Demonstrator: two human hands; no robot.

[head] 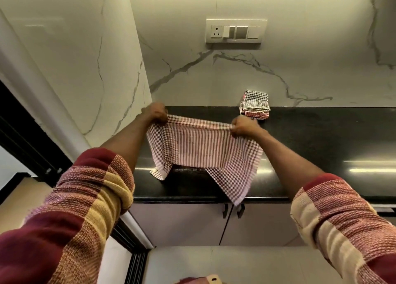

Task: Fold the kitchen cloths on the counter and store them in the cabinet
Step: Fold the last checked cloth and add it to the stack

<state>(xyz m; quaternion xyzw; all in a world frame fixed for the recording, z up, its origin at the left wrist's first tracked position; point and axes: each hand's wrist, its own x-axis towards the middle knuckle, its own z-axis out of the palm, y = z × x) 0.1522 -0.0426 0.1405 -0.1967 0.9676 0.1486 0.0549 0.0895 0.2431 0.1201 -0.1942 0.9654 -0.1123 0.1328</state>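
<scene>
Head view, cloth: you hold the red-and-white checked woven kitchen cloth (203,146) stretched between both hands above the glossy black stone tabletop (321,138), its top edge taut and the rest hanging toward you.
Left hand: your left hand (156,112) has its fingers curled tight, pinching the cloth's upper left corner.
Right hand: your right hand (243,126) pinches the upper right corner the same way, fingers bunched on the edge.
Lower corners: they hang unevenly; the left one touches or nearly touches the tabletop, while the right one droops past the front edge, in front of the pale lilac cabinet doors (192,223) with black handles.
Folded pile: the small stack of folded checked cloths (255,105) sits at the back against the white marble wall, just behind your right hand.
Risk, crooked fold: since the hanging corners do not match, laying it down now would likely give a skewed fold with edges out of line.
Risk, slip: your grips are only on the edge; a sharp shake could pull a corner free and drop the cloth off the front.
Risk, pile: your right hand is close enough that a backward swing could knock the stack askew.
Stage: judged from this, folding of this cloth is barely begun and storing is not yet done.
</scene>
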